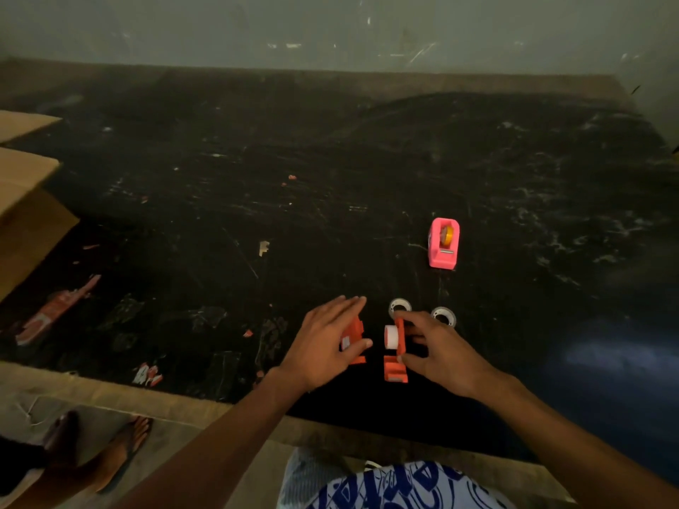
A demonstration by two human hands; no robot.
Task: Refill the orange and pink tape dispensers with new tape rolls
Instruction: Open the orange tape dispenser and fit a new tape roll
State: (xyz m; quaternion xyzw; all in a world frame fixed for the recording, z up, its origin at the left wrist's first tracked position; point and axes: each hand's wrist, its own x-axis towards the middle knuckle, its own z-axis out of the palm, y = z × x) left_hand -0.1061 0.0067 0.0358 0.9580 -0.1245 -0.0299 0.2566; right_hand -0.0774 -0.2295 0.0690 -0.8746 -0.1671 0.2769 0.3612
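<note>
We've got the orange dispenser split in two halves near the front edge of the black table. Our left hand covers the left half, fingers spread flat over it, thumb hooked under the near side. So it's resting on the piece w/ a loose hold, not a tight pinch. Our right hand pinches the right half betw. thumb and fingertips; that half carries a white spool on its inner face, pointing at the other half.

To do this step well, we'd judge: keep the right half steady and upright, clear the old core off the hub, seat a fresh roll fully, then line up both halves square before pressing. Don't force; small clips could snap.

Both forearms reach in from the near edge, wrists low, elbows out of view.

Just beyond the right hand lie two clear tape rolls, flat, near each other but apart. Farther back the pink dispenser stands whole, w/ a yellowish roll inside, untouched. Cardboard box at far left.
</note>
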